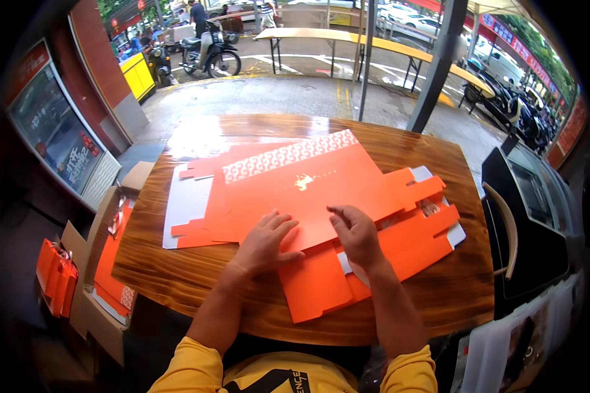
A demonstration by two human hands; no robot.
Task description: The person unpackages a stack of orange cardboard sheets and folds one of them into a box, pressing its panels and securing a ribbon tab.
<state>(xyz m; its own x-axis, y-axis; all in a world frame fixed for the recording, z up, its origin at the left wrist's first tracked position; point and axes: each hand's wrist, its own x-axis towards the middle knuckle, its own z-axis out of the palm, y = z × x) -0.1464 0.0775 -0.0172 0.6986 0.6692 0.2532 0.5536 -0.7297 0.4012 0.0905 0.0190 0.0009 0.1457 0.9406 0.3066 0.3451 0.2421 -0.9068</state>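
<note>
An orange cardboard sheet [270, 206] with a white-patterned band and a gold emblem lies tilted on top of other flat box blanks. My left hand [268, 240] rests palm down on its near left part, fingers apart. Over the near right part is my right hand [356, 233], its fingers curled; whether it pinches anything is hidden. Under the sheet, an orange box blank [413, 240] with notched tabs and white flaps reaches to the right. Another blank with a white panel [189, 206] shows on the left. An orange flap [314, 282] extends towards me.
The blanks lie on a glossy wooden table [201, 285]. At its left stands an open carton [91, 290] holding more orange blanks, with orange bags [56, 277] beside it. A chair [509, 231] and translucent plastic containers [511, 344] stand at right. Metal posts [437, 69] rise beyond.
</note>
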